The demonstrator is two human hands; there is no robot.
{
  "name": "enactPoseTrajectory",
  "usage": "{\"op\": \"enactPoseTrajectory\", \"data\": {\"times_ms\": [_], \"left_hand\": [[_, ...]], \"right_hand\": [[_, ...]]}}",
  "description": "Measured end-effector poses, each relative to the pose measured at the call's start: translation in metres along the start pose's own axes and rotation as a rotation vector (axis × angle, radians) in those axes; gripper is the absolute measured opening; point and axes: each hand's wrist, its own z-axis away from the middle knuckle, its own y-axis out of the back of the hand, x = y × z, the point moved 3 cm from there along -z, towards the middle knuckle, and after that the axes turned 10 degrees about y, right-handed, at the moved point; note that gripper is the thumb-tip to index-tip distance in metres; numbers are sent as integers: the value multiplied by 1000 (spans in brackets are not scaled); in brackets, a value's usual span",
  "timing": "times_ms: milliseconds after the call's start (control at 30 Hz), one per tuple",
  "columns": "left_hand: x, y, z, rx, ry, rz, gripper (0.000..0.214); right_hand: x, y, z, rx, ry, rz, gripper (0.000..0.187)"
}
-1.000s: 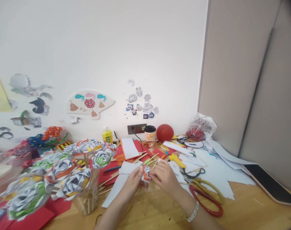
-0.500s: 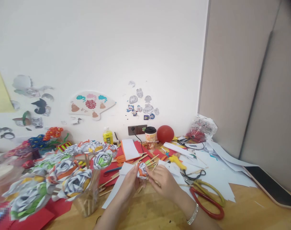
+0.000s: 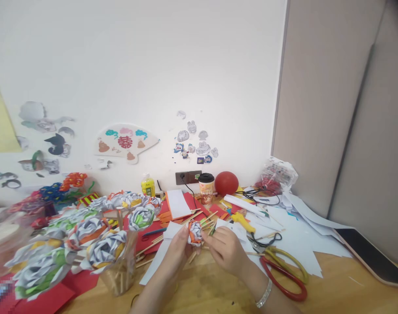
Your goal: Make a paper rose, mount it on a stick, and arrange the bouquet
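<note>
A small white-and-orange paper flower (image 3: pixel 195 232) is gripped between the thumb and fingers of my left hand (image 3: pixel 178 246), just above the table. My right hand (image 3: pixel 228 248) comes in from the other side with its fingers curled, thumb and forefinger pinching at the flower's right edge. Exactly which petal they press is hidden. Thin wooden sticks (image 3: pixel 205 224) lie behind and under the hands, beside white paper sheets (image 3: pixel 156 266). To the left, finished-looking paper flowers (image 3: pixel 105 250) with yellow, green and orange layers stand on sticks in a clear plastic cup (image 3: pixel 120 277).
Big red-handled scissors (image 3: pixel 286 281) and a yellow glue gun (image 3: pixel 243 221) with a black cord lie right. Behind stand a lidded paper cup (image 3: pixel 206 189), a red balloon (image 3: pixel 226 182) and a yellow bottle (image 3: pixel 148 185). A tablet-like dark panel (image 3: pixel 372 253) rests at the right edge.
The flower has turned in my left hand, showing more of its orange side. My right hand has shifted slightly to the right; the rest stays as it was.
</note>
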Motion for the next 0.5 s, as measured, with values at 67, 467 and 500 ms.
{"op": "enactPoseTrajectory", "data": {"times_ms": [67,467,500], "left_hand": [[1,-1,1,10,11,16,32],[3,-11,4,-64,22,-105,36],[2,-10,3,-68,31,-123,36]], "right_hand": [[-1,-1,0,-34,21,22,36],[2,-1,0,203,-367,-214,19],[2,1,-1,186,-341,-166,21]]}}
